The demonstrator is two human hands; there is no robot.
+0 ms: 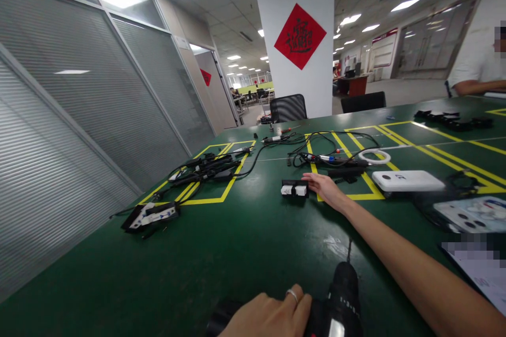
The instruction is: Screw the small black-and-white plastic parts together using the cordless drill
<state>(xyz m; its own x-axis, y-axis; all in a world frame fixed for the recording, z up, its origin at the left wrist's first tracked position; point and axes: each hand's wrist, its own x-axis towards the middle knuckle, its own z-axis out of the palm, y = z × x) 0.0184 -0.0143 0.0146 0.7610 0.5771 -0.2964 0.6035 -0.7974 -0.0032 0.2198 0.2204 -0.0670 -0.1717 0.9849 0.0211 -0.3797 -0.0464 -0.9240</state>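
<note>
My right hand (326,188) reaches far out over the green table (237,242), fingers stretched, fingertips touching a small black and white part (294,188). My left hand (269,316) sits at the near edge, closed over a black power drill (340,305) lying on the table; a ring shows on one finger.
Black cables and tools (205,168) lie at the left inside yellow tape lines. A white box (407,180), a white ring (375,156) and a phone (470,213) lie at the right. Another person's arm (478,86) rests at the far right. Chairs (288,107) stand behind.
</note>
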